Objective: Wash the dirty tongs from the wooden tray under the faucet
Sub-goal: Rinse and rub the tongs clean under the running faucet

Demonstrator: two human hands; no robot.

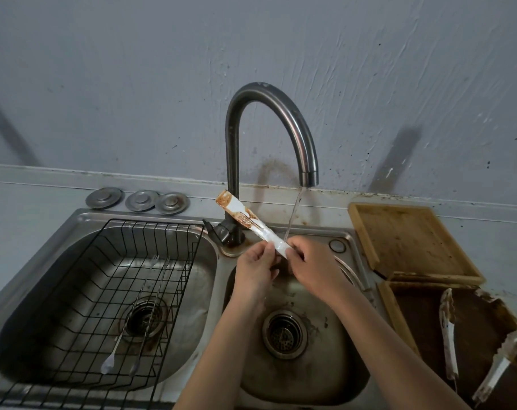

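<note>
Left hand (255, 269) and right hand (316, 267) pinch white tongs (252, 224) (brown residue on upper end) under faucet (269, 134) stream.

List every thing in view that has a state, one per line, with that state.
faucet: running, stream falling onto the held tongs.
held tongs: still stained brown at the far end, over the right basin.
left hand: gripping the tongs' near end.
right hand: gripping the tongs' near end.
two tongs on the dark wooden tray: dirty, unwashed.
wire rack: in the left basin, holding long utensils.
light wooden tray: holds nothing.
</note>
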